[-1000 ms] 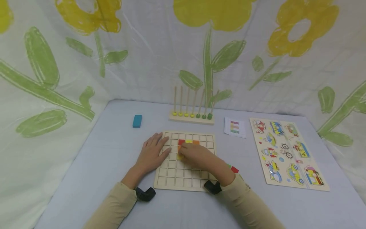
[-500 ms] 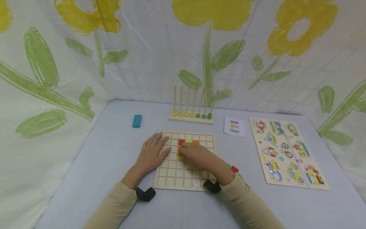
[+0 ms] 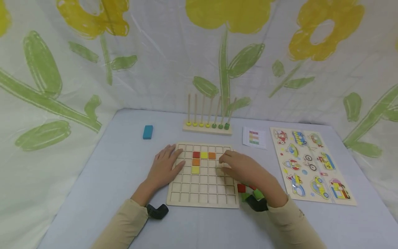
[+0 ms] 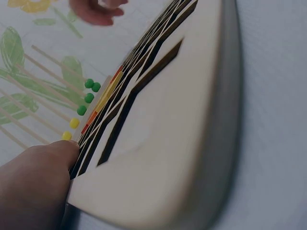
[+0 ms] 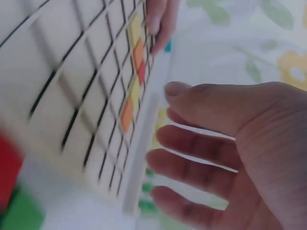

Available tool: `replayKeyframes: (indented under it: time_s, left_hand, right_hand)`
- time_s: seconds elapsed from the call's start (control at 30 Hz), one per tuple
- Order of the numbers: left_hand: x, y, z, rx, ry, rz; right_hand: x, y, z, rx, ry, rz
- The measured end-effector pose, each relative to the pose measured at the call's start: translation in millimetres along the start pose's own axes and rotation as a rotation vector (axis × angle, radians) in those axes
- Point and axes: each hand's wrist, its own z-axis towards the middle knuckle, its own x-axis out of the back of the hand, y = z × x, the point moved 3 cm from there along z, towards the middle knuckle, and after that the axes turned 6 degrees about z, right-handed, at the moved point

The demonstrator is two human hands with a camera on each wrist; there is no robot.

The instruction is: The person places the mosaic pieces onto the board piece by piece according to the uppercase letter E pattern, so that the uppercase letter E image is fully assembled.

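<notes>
A wooden grid board (image 3: 203, 206) lies on the table before me. In its cells sit a red tile (image 3: 196, 155), a yellow tile (image 3: 204, 155) and an orange tile (image 3: 211, 155) in a row. Under the red one are a second orange tile (image 3: 196, 162) and a second yellow tile (image 3: 195, 169). My left hand (image 3: 164, 168) rests at the board's left edge, fingers spread and thumb over the cells. Over the board's right side is my right hand (image 3: 242, 167), its fingers loosely bent and apart with nothing between them, as the right wrist view shows (image 5: 216, 143).
Loose red (image 3: 241, 188) and green blocks (image 3: 258, 194) lie right of the board, partly under my right wrist. Behind stand a peg rack with beads (image 3: 207, 128), a blue block (image 3: 148, 132) and a printed card (image 3: 254, 137). A picture puzzle board (image 3: 311, 166) lies far right.
My right hand has let go of the lower yellow tile and moved right, uncovering the tiles and more of the loose blocks. My left hand has stayed in place.
</notes>
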Motion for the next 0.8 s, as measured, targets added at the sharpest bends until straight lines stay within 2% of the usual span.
replayKeyframes:
  time_s: [0.23,0.4,0.57,0.8]
  left_hand:
    - [0.6,-2.3,-0.2,0.001,0.004,-0.001]
    - [-0.8,-3.0,0.2,-0.002,0.015,0.001]
    - [-1.3,-2.7,0.7,-0.007,0.014,-0.003]
    - [-1.1,-1.0,0.2,0.001,0.001,-0.001]
  right_hand:
    - [3,32,-38.9,-0.210,-0.096,0.047]
    - [-5,49,-55.2,-0.311,-0.160,0.099]
    - [-11,54,-60.5,-0.320,-0.168,0.133]
    - [-12,55,-60.1,-0.308,-0.136,0.166]
